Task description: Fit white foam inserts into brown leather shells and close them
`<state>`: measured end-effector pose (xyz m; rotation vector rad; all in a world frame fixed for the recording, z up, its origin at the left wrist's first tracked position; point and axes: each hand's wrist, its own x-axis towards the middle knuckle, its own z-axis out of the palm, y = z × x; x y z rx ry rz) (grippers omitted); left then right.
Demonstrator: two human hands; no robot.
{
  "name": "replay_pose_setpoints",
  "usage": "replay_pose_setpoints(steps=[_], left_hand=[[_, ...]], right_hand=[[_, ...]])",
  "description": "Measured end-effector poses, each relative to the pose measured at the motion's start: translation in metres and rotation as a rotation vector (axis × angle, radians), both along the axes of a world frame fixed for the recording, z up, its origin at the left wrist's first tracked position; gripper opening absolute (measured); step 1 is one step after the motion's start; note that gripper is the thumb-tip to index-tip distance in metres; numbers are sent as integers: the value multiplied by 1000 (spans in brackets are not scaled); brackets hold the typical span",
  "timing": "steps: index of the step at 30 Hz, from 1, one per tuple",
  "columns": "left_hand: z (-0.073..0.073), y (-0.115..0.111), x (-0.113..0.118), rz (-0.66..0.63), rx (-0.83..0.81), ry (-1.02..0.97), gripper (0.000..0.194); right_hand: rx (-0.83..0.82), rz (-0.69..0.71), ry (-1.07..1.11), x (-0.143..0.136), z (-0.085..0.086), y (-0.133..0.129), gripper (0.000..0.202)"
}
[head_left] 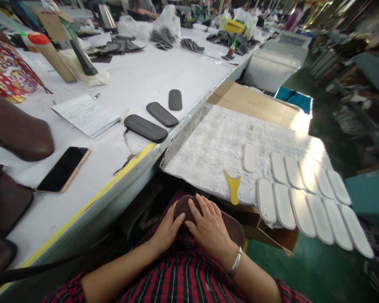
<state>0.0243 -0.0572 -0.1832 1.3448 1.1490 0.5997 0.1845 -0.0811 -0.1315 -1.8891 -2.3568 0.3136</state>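
Across my lap lies a brown leather piece (235,229) with rounded ends. At its left end, my left hand (166,231) holds the edge, with the thumb on top; the other fingers are partly hidden. My right hand (210,225) lies on top of the same piece, fingers stretched out and spread over its surface. A yellow notched plastic tool (233,187) rests on the pale board just beyond my right hand. Several white rounded pads (284,206) are set out in two rows at the right of that board, with one white pad (249,158) apart from them.
Dark oval pads (145,128) lie near the white table's (139,75) yellow-taped edge. On the table are a phone (64,169), written paper (85,114), a brown rounded form (19,126) and a red-topped bottle (52,57). Cardboard (255,101) lies behind the pale board (208,143).
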Motion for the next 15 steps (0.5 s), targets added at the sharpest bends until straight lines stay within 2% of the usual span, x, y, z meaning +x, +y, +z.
replay_pose_setpoints(steps=[6,10,12,15], left_hand=[[-5,3,-5,-66,56,26,50],[-7,6,-9,-79,20,29,49],[-8,7,-10,-108,40,-18,53],[-10,7,-8,-154,119,-44,70]], right_hand=[[20,103,-7,-4,-3,2,74],[13,126,-1,-12,-3,5,83],[0,136,27,-13,0,7,84],[-34,176,89,-2,4,8,79]])
